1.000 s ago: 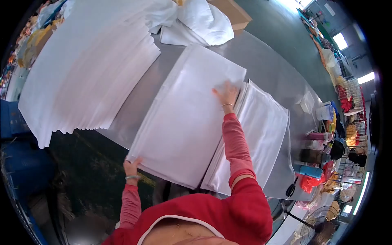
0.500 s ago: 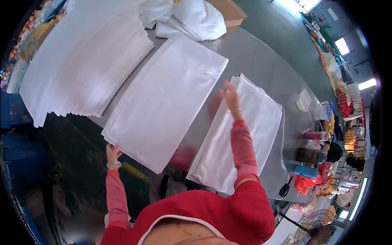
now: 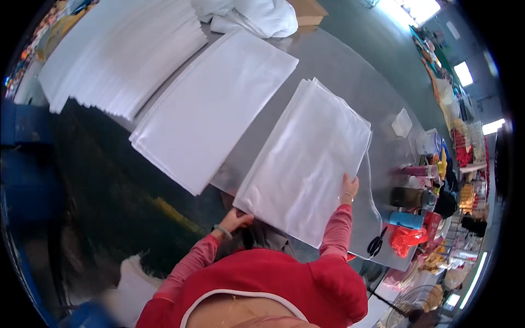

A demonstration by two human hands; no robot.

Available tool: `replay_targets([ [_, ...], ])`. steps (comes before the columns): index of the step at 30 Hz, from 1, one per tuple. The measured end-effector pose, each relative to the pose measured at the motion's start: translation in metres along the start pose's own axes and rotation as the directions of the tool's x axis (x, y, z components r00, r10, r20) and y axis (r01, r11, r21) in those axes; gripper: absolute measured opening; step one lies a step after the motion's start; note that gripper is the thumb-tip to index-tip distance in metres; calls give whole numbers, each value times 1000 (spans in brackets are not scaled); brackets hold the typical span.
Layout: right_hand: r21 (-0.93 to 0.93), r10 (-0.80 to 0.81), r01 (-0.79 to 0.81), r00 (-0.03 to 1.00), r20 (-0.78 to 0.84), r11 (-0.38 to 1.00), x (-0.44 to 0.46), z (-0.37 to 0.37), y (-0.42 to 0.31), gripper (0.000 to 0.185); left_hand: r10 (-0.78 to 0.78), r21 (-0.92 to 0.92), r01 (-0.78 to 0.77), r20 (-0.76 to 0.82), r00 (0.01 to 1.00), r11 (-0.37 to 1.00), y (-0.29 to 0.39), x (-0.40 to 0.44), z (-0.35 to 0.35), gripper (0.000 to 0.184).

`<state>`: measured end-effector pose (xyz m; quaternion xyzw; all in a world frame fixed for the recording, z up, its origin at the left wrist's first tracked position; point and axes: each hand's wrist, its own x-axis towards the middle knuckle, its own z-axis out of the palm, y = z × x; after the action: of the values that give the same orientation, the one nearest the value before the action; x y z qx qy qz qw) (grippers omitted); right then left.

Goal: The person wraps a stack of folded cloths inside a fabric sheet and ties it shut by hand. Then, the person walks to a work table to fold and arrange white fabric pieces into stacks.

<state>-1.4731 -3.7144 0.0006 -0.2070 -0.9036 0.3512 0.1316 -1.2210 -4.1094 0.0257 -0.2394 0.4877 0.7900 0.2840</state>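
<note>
A folded stack of white cloth (image 3: 306, 158) lies on the grey table right in front of me, its near edge close to my body. At the stack's near left corner, my left hand (image 3: 236, 220) is closed on the cloth, fingers partly hidden by it. My right hand (image 3: 350, 188) grips the right edge of the same stack, with a fingertip on top and the others at the side. To the left lies a second folded white stack (image 3: 216, 109), apart from both hands.
A wide pile of white sheets (image 3: 131, 54) spreads at the far left, with bundled white fabric (image 3: 262, 16) and a cardboard box (image 3: 307, 12) behind. Along the table's right side are black scissors (image 3: 376, 244), a blue bottle (image 3: 406, 220), a dark bottle (image 3: 410, 198) and a white tray (image 3: 402, 123).
My left hand has left the left stack and moved right to the near corner of the right stack. My right hand has come from that stack's far left side to its right edge.
</note>
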Motion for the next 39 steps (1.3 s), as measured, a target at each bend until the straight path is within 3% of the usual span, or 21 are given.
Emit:
replay_targets([
  [2, -11, -48, 47, 998, -38, 999, -10, 7, -16, 42, 109, 61, -97, -231, 967, 993, 6, 0, 18, 48],
  [3, 0, -33, 33, 999, -21, 999, -14, 11, -20, 45, 412, 193, -364, -370, 833, 911, -15, 22, 13, 48],
  [4, 12, -18, 18, 1000, -6, 1000, -16, 15, -24, 47, 668, 361, -563, -451, 593, 743, -34, 43, 5, 47],
  [6, -150, 37, -37, 999, 1, 988, -24, 24, -36, 53, 459, 205, -428, -594, 660, 880, -19, 40, -2, 46],
  [8, -230, 97, -86, 995, 34, 969, -32, 25, -47, 59, 620, 471, -407, -655, 432, 782, -17, 50, -13, 38],
  [10, -228, 161, -134, 982, 103, 964, -39, 16, -59, 63, 404, 266, -310, -706, 581, 913, -3, 38, -11, 34],
  [14, -170, 19, 30, 960, 281, 985, -33, 10, -56, 62, 511, 428, -320, -822, 251, 845, -26, 73, -33, 28],
  [15, -167, 19, 54, 912, 409, 984, -30, 2, -61, 65, 396, 258, -397, -862, 318, 881, -7, 43, -5, 26],
  [18, -480, 53, 202, 883, 466, 854, -36, -25, -89, 76, 309, 80, -444, -825, 473, 893, -21, 14, 14, 20],
  [20, -491, -296, 379, 924, 241, 784, -36, -7, -69, 80, 262, 7, -449, -820, 509, 893, -63, 6, 24, 18],
  [21, -487, -481, 480, 867, 132, 730, -38, 2, -62, 82, 232, -38, -465, -829, 509, 885, -96, 3, 29, 17],
  [23, -323, -571, 713, 696, 435, 622, -55, 2, -70, 82, 186, -45, -461, -877, 444, 886, -192, 10, 32, 16],
  [26, -70, -735, 977, 198, 649, 202, -119, 4, -59, 72, -108, -253, -295, -896, 432, 921, -310, -17, 86, 18],
  [27, 70, -780, 997, -27, 625, 21, -146, 0, -48, 69, -193, -323, -275, -891, 411, 906, -353, -23, 105, 18],
  [32, 617, -584, 731, -647, 491, -291, -259, -71, -26, 55, -468, -542, -514, -838, 280, 665, -555, -38, 190, 14],
  [33, 687, -500, 649, -736, 457, -328, -270, -78, -21, 53, -496, -535, -616, -830, 255, 578, -591, -40, 204, 13],
  [34, 899, -551, 436, -762, 340, -47, -285, -56, 19, 44, -578, -579, -641, -777, 249, 503, -597, -66, 225, 18],
  [35, 922, -395, 338, -833, 387, 192, -298, -55, 35, 43, -640, -602, -618, -742, 199, 505, -599, -94, 244, 12],
  [36, 889, -142, 427, -881, 451, 166, -312, -59, 46, 44, -696, -628, -591, -702, 150, 506, -607, -116, 256, 7],
  [38, 936, -96, 351, -934, 345, -44, -320, -61, 81, 46, -763, -540, -759, -640, 91, 363, -620, -152, 284, 8],
  [39, 938, -47, 347, -937, 345, -16, -330, -70, 93, 46, -788, -439, -862, -610, 78, 254, -630, -168, 296, 8],
])
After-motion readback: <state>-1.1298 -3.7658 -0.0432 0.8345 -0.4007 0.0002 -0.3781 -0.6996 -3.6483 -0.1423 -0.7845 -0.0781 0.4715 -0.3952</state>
